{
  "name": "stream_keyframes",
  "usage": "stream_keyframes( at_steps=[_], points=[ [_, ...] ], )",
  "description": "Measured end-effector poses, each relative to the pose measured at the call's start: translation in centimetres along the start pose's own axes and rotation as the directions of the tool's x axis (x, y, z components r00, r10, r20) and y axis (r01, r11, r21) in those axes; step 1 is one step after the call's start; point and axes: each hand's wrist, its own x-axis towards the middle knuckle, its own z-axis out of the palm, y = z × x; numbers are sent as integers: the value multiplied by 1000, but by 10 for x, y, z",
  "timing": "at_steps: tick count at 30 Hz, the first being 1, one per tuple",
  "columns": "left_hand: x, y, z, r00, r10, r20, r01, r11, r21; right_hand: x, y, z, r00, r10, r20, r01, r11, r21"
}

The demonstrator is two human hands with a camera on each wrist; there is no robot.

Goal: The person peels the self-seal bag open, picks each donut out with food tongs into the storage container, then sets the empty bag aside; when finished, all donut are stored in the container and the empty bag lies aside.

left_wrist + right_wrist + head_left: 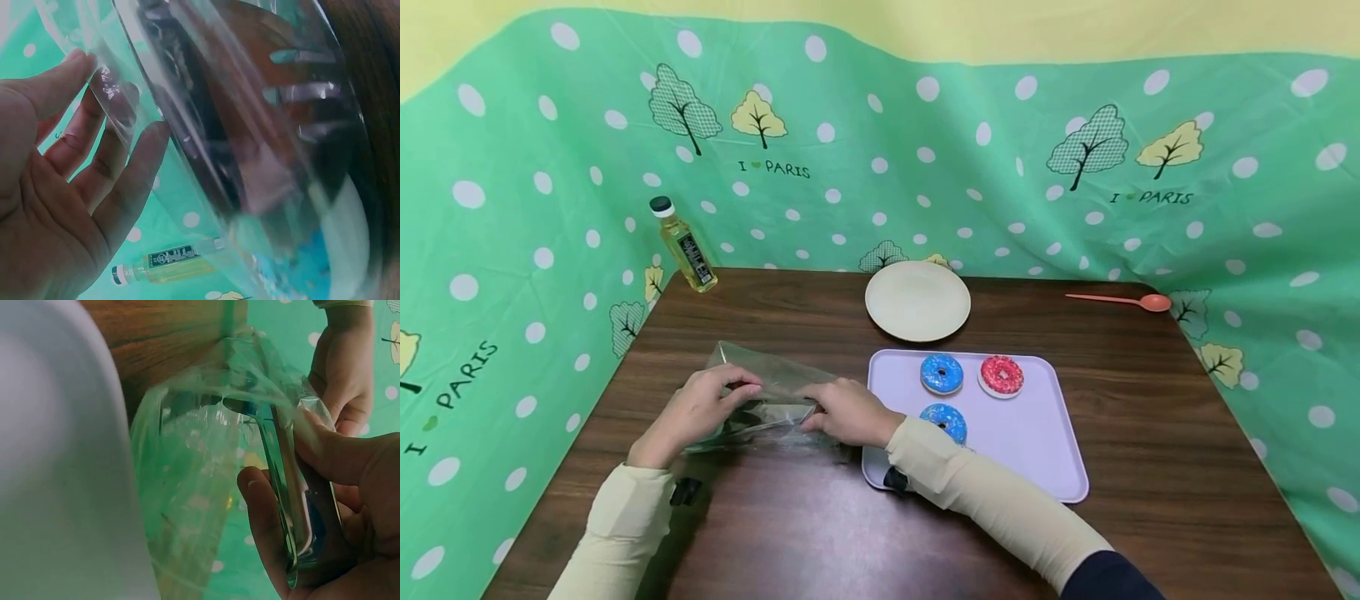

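A clear plastic bag [775, 367] lies over the left part of the table between both hands. My left hand [695, 410] pinches its edge between thumb and fingertips. In the right wrist view, my right hand [369, 487] grips shiny metal tongs [322, 519], thumb on one side and fingers on the other. Their slotted end [250, 106] shows through the plastic in the left wrist view. Below it, a blue sprinkled donut [306, 269] appears behind the plastic; whether the tongs hold it I cannot tell.
Beside the right wrist is a lilac tray [1015, 442] with two blue donuts [942, 373] and a red donut [1002, 377]. Behind it sits a cream plate [917, 302]. A coral spoon [1154, 302] lies far right; an oil bottle [688, 250] stands back left.
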Motion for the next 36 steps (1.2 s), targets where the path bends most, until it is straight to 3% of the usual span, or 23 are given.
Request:
stream_keyframes(
  at_steps=[7,17,23,36],
  points=[
    [-2,-1,-1,1000,-7,-19,7,1000,15,-13,3,-6,999,36,-15,-35,998,51],
    [-2,-4,-1,1000,-1,8,1,1000,20,-33,9,-18,999,40,-33,-38,998,45],
    [-1,-6,-1,999,43,4,-44,998,47,-47,9,-29,995,76,-67,-73,997,40],
    [3,-5,-1,999,41,3,-42,997,60,-84,22,-55,975,182,-125,-169,980,106]
  ],
)
